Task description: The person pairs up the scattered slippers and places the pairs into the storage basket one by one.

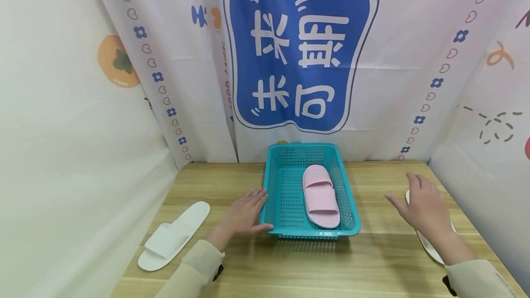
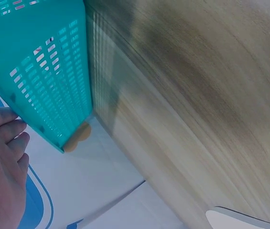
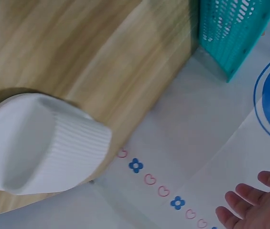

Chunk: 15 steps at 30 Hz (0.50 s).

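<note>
A teal plastic basket (image 1: 285, 232) stands on the wooden table, with a pink slipper (image 1: 322, 197) lying along the right side of its floor. My left hand (image 1: 244, 215) is at the basket's near left corner, fingertips right at the left rim and thumb by the front edge. Its fingers (image 2: 15, 131) appear close along the rim in the left wrist view. Over at the right, my right hand (image 1: 426, 208) is held above a white slipper (image 1: 430, 246) with fingers spread and nothing in them. It partly hides that slipper, whose ribbed strap (image 3: 77, 148) shows in the right wrist view.
Another white slipper (image 1: 174, 237) lies at an angle on the table's left side. Behind the table (image 1: 306, 275) hangs a white cloth (image 1: 397, 59) with a blue printed panel. White cloth walls close off the left and right sides.
</note>
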Each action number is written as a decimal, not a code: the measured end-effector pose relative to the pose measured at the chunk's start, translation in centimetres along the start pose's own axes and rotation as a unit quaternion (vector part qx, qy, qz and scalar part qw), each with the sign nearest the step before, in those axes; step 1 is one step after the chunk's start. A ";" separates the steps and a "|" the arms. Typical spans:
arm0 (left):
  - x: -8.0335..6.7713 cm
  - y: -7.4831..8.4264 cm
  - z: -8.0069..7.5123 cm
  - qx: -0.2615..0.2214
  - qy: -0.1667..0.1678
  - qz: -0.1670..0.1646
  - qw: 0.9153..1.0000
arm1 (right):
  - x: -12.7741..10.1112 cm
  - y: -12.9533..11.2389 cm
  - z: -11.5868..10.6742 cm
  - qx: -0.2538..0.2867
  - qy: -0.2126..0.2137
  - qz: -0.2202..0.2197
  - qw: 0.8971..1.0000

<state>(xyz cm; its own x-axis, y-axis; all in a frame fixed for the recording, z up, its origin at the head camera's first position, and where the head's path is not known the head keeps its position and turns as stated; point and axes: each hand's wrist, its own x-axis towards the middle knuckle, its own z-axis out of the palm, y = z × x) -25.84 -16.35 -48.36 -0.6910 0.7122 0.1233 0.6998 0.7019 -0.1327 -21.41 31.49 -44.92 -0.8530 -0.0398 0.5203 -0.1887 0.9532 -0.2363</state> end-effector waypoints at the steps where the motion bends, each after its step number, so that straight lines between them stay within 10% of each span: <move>1: 0.0 0.0 0.0 -0.001 0.001 0.001 1.000 | -0.2 0.4 0.0 0.002 0.002 -0.003 1.000; 15: -1.3 -1.0 0.0 -0.009 0.107 0.036 0.994 | -2.9 3.6 0.9 -0.007 -0.021 0.030 0.999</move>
<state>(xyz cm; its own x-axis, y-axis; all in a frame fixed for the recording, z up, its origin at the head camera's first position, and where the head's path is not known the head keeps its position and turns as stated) -25.59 -17.99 -48.39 -0.5868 0.7439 0.3199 0.7502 0.6481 -0.1310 -20.07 34.81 -48.01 -0.8818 0.0048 0.4715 -0.1303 0.9585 -0.2535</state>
